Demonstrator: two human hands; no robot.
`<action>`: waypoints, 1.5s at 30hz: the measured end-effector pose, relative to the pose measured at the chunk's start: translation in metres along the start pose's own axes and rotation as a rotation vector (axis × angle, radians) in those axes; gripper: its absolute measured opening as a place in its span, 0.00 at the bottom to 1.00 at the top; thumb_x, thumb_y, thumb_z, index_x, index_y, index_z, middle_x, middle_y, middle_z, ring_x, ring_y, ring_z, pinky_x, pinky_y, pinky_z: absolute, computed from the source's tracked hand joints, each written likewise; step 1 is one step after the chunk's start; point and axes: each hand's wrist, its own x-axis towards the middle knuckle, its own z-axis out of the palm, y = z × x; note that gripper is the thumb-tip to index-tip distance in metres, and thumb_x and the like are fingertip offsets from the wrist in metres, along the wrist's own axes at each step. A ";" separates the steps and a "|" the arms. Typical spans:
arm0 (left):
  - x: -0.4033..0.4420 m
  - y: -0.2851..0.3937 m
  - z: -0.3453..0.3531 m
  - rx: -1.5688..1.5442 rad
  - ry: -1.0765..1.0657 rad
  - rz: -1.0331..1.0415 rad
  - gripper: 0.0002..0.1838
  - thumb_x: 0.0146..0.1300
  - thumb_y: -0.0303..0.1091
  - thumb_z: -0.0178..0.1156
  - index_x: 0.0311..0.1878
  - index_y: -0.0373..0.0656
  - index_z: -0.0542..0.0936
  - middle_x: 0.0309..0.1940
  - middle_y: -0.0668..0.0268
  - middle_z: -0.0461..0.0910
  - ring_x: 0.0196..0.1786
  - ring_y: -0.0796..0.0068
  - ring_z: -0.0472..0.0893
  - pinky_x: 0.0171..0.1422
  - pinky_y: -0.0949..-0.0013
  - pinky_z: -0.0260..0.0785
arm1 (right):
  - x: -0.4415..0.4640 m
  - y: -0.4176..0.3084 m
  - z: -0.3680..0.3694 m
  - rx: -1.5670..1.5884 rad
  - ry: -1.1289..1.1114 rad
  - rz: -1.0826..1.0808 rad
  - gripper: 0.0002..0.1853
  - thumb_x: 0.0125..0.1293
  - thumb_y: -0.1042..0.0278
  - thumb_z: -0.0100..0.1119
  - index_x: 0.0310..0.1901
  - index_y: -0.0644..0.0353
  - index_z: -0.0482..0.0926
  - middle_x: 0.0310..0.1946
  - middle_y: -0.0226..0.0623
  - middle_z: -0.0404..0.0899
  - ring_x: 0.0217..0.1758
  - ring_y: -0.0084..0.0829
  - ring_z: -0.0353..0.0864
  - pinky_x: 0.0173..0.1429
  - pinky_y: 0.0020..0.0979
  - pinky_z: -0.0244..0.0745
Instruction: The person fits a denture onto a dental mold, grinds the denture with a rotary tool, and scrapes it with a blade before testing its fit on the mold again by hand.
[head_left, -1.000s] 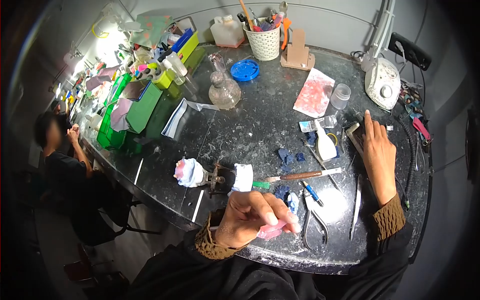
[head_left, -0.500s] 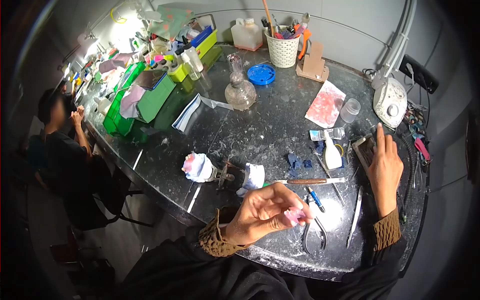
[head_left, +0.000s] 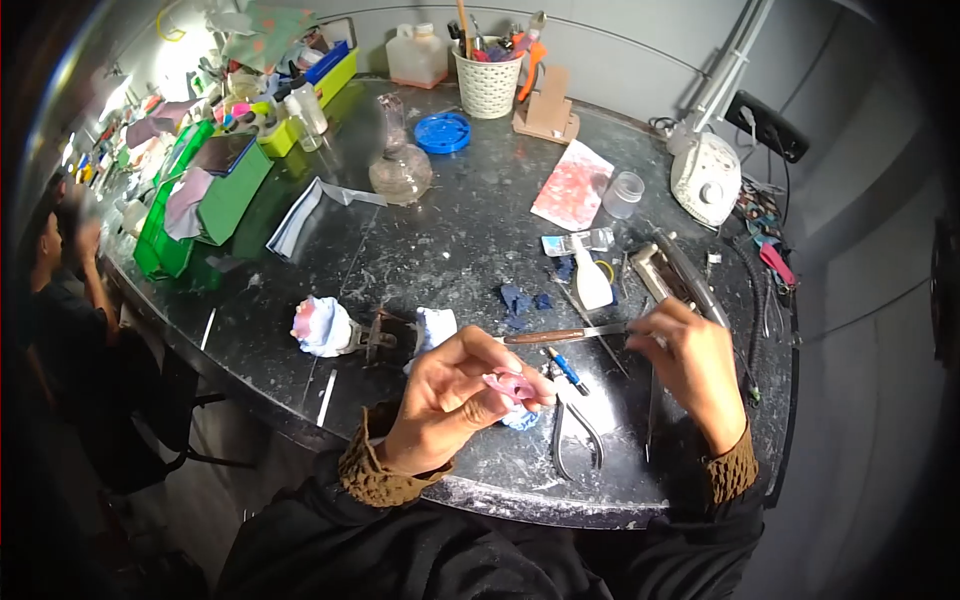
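A small pink piece [head_left: 512, 386] is pinched between the thumb and fingers of my left hand [head_left: 450, 398], above the table's front edge. My right hand [head_left: 692, 370] hovers at the right with its fingers curled, at the pale end of a brown-handled spatula [head_left: 560, 337]; whether it touches the spatula I cannot tell. Pliers [head_left: 577, 440] and a blue pen-like tool [head_left: 568, 371] lie between the hands. Left of my left hand is a hinged metal frame [head_left: 374, 338] with a white and pink cast [head_left: 322, 327] and another white cast [head_left: 434, 328].
A white bottle [head_left: 592, 280] stands beyond the spatula. Farther back are a glass burner [head_left: 400, 172], a blue lid [head_left: 442, 133], a pot of tools [head_left: 487, 85] and a white device [head_left: 706, 182]. Green bins [head_left: 232, 200] stand at the left, near a seated person [head_left: 75, 310].
My right hand has come off the metal handpiece area at the right, moved nearer to me and curled its fingers. My left hand still holds the pink piece, now turned. The view has shifted.
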 end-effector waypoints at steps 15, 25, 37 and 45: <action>0.009 -0.016 0.003 -0.081 -0.107 0.002 0.10 0.64 0.28 0.57 0.46 0.39 0.70 0.42 0.63 0.77 0.45 0.77 0.75 0.50 0.73 0.68 | -0.002 0.003 0.039 -0.304 0.073 -0.274 0.13 0.58 0.65 0.60 0.44 0.58 0.79 0.46 0.48 0.77 0.44 0.47 0.80 0.42 0.36 0.76; 0.002 -0.021 0.005 -0.071 -0.056 0.072 0.11 0.60 0.24 0.59 0.46 0.36 0.73 0.38 0.62 0.78 0.41 0.73 0.79 0.44 0.70 0.73 | -0.019 0.010 0.004 -0.324 -0.240 -0.079 0.16 0.55 0.62 0.62 0.44 0.60 0.79 0.42 0.51 0.78 0.41 0.49 0.79 0.42 0.39 0.74; -0.002 -0.009 0.003 -0.208 -0.130 0.039 0.12 0.62 0.20 0.56 0.48 0.39 0.70 0.45 0.62 0.76 0.51 0.75 0.76 0.54 0.72 0.70 | -0.077 0.038 0.014 -0.465 -0.313 0.191 0.23 0.46 0.57 0.68 0.43 0.63 0.80 0.37 0.55 0.79 0.42 0.48 0.79 0.47 0.45 0.70; -0.002 0.000 0.005 -0.127 -0.116 0.031 0.11 0.60 0.19 0.56 0.45 0.40 0.71 0.44 0.56 0.78 0.51 0.66 0.78 0.53 0.64 0.72 | -0.075 0.003 -0.002 -0.105 -0.229 0.277 0.09 0.47 0.77 0.59 0.28 0.67 0.69 0.22 0.49 0.73 0.28 0.50 0.76 0.32 0.41 0.68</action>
